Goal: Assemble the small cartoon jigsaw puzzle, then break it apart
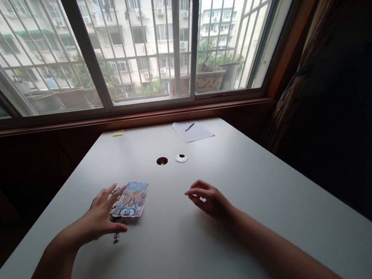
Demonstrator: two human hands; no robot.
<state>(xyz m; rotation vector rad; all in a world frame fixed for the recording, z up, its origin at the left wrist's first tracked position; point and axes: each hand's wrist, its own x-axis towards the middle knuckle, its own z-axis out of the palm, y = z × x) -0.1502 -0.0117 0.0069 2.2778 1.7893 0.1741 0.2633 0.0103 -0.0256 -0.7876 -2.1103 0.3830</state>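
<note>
A colourful printed card or small booklet (132, 198) lies on the white table (188, 251), left of centre, over what look like loose printed pieces (116, 238). My left hand (104, 212) rests beside it with fingers spread, the thumb and fingertips touching its left edge. My right hand (207, 198) hovers just above the table to the right of centre, fingers loosely curled and apart, holding nothing.
A round cable hole (161, 161) and its white cover (181, 158) sit mid-table. A sheet of paper (192, 130) with a pen (189, 127) lies at the far edge, a yellow sticky note (118, 133) to its left. A barred window (136, 39) runs behind.
</note>
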